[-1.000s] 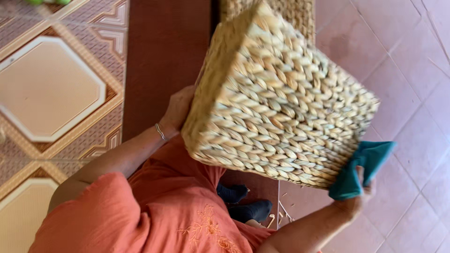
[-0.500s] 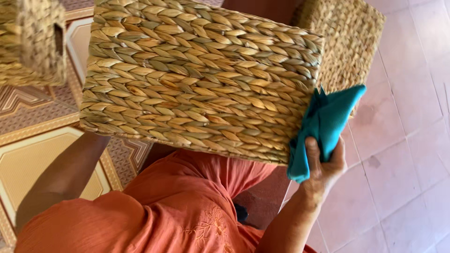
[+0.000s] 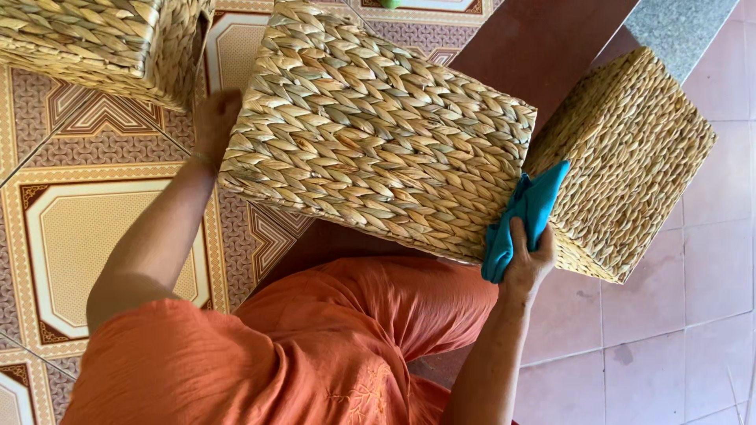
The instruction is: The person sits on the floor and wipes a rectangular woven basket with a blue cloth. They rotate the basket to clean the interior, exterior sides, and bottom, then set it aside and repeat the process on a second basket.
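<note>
A square woven straw basket (image 3: 370, 134) is held up in front of me, its plaited side facing the camera. My left hand (image 3: 211, 118) grips its left edge. My right hand (image 3: 526, 258) presses a teal cloth (image 3: 524, 212) against the basket's lower right corner. My orange-clad lap (image 3: 315, 346) lies below the basket.
A second woven basket (image 3: 630, 157) stands at the right on pink floor tiles. A third basket (image 3: 102, 43) fills the top left over patterned tiles (image 3: 87, 228). A dark red strip (image 3: 543, 47) runs up the middle, with a grey stone edge (image 3: 677, 24) beside it.
The view has swung and the held basket has turned and shifted, with the left hand now seen on its left edge. The right hand with the cloth stays at the lower right corner.
</note>
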